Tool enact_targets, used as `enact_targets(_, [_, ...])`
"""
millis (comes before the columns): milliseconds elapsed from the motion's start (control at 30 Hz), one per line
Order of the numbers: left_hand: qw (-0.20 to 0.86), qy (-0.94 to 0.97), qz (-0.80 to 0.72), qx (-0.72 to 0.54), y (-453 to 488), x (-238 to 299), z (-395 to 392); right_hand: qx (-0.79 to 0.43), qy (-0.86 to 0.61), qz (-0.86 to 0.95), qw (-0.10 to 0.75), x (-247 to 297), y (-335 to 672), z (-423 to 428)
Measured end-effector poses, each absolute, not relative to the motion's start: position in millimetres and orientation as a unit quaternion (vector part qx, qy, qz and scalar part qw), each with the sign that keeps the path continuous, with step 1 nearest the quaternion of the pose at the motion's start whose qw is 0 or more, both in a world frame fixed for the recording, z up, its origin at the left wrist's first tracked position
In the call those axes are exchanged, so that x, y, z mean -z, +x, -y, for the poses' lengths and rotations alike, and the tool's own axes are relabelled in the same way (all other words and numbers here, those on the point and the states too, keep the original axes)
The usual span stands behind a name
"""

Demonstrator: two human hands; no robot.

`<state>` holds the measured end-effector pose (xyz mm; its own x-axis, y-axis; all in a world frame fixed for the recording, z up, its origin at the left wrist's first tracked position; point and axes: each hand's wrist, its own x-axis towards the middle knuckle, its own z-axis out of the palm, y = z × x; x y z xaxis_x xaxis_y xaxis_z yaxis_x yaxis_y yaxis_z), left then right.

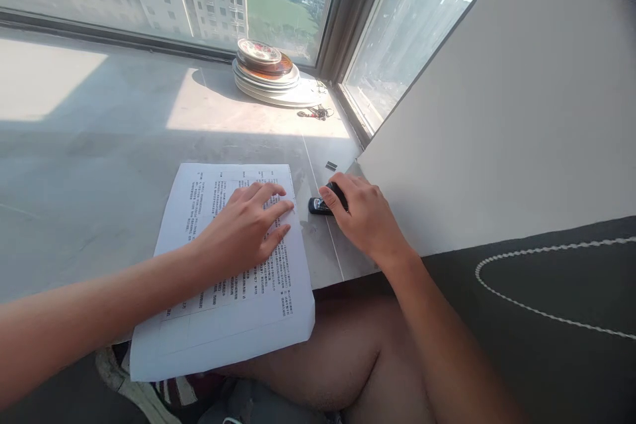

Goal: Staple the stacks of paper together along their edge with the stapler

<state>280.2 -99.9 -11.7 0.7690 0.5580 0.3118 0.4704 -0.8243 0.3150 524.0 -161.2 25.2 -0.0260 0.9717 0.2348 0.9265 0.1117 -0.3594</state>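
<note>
Sheets of printed paper (199, 305) lie on the grey ledge, their near edge hanging over its front. My left hand (258, 218) rests on them with fingers spread, the fingertips close to the paper's right edge. Just right of the paper, a black stapler (318, 206) sits on the ledge. My right hand (360, 212) is wrapped around it from the right, thumb along its side, hiding its rear part. A small gap separates the stapler from the paper.
Beyond the stapler lies a small dark strip (331, 165), perhaps staples. A stack of plates (265, 83) stands by the window corner, with a small tangled item (318, 112) before it. A white wall (497, 112) bounds the right side. My legs (318, 358) are below the ledge.
</note>
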Motion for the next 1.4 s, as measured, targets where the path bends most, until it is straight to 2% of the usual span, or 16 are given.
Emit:
enact_targets(233, [0.156,0.958,-0.136,-0.200,282,11,106,-0.081,-0.655,0.716,0.228,-28,520,159])
enact_targets(467, [0.117,0.944,-0.231,-0.204,280,11,99,-0.088,-0.660,0.709,0.234,-27,518,159])
enact_targets(700, [0.054,0.959,-0.229,-0.156,281,15,104,-0.089,-0.663,0.708,0.227,-29,526,158])
enact_targets(1033, [0.086,0.960,-0.200,-0.176,280,11,105,-0.060,-0.670,0.706,0.223,-27,528,158])
enact_targets(1267, [0.039,0.981,-0.164,-0.098,280,11,106,-0.060,-0.668,0.708,0.223,-28,527,157])
enact_targets(1400, [0.042,0.974,-0.198,-0.102,282,10,108,-0.064,-0.668,0.707,0.224,-29,527,158])
